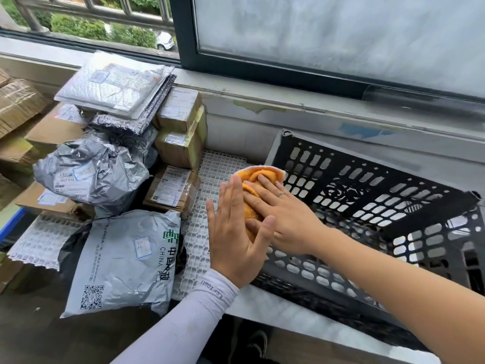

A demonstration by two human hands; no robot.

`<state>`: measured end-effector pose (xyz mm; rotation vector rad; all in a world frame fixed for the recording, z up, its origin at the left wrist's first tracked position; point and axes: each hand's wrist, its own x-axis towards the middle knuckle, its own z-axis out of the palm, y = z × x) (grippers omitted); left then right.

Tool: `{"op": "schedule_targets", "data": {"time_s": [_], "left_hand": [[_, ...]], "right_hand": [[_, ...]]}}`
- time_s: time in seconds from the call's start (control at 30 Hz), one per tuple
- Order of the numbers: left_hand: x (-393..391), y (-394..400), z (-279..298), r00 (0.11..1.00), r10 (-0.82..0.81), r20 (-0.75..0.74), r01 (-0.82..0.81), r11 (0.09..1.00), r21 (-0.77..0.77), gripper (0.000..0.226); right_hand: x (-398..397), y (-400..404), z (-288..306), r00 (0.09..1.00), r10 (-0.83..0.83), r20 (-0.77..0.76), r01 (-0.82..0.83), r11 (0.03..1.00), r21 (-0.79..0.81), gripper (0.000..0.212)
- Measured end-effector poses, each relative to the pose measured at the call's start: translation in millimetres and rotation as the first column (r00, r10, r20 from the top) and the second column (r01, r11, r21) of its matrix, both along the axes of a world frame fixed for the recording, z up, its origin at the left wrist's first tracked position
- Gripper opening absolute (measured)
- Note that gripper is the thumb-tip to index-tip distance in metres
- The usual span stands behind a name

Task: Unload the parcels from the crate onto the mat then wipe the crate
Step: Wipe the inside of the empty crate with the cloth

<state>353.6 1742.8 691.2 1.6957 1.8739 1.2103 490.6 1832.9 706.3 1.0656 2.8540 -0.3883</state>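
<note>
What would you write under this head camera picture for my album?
Right hand presses an orange cloth on the black crate; left hand steadies it.

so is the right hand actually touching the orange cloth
Touching. The head view shows the right hand laid flat on the orange cloth, fingers straight, pressing it against the black crate wall.

Parcels lie on the mat, left of the crate.
</note>
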Motion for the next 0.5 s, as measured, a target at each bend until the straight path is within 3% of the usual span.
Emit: {"op": "schedule_targets", "data": {"time_s": [0.2, 0.33, 0.5], "left_hand": [[-11, -1, -1, 0.987, -0.13, -0.096, 0.126, 0.991, -0.042, 0.095], [-34, -9, -13, 0.971, -0.178, -0.161, 0.163, 0.981, -0.103, 0.095], [-55, -15, -19, 0.957, -0.27, -0.105, 0.249, 0.952, -0.177, 0.097]], "right_hand": [[1, -36, 5, 0.995, 0.06, -0.075, -0.07, 0.988, -0.139, 0.069], [2, -59, 13, 0.995, 0.016, -0.096, -0.037, 0.973, -0.226, 0.064], [8, -77, 18, 0.991, -0.055, -0.125, 0.027, 0.977, -0.213, 0.06]]}}
